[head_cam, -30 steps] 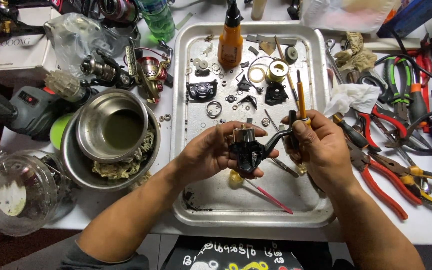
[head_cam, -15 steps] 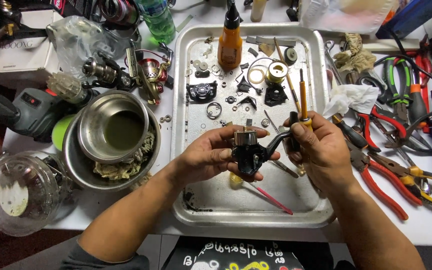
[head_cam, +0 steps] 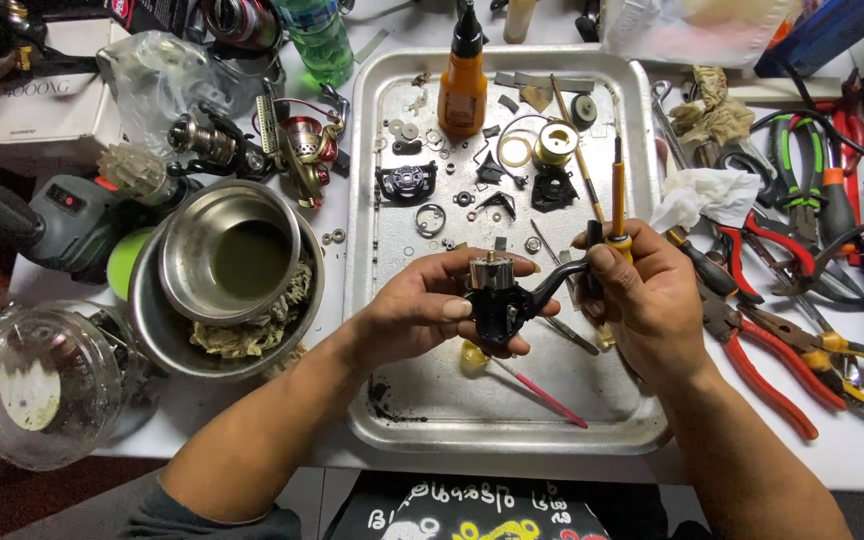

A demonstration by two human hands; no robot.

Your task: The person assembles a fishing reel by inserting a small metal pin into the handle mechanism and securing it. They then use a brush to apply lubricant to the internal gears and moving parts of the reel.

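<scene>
My left hand [head_cam: 432, 310] grips a black fishing reel body [head_cam: 497, 295] with a silver top, held above the metal tray [head_cam: 512, 420]. The reel's curved black arm reaches right into my right hand [head_cam: 642, 300]. That hand also holds a yellow-handled screwdriver [head_cam: 618, 195] upright, its handle pointing away from me. Several small reel parts, rings and gears [head_cam: 430, 218] lie scattered in the far half of the tray. A pink-handled pick [head_cam: 542, 393] lies in the tray below my hands.
An orange oil bottle [head_cam: 463, 85] stands at the tray's far end. Nested steel bowls [head_cam: 230, 270] sit left, with spinning reels [head_cam: 297, 145] and a power drill [head_cam: 42, 220] behind. Red pliers [head_cam: 762, 350], cutters and crumpled tissue [head_cam: 707, 195] crowd the right. A clear lidded jar [head_cam: 42, 385] sits lower left.
Both hands hold the reel body in nearly the same place. The reel has turned slightly in my left hand, with the silver top now facing more upward.
</scene>
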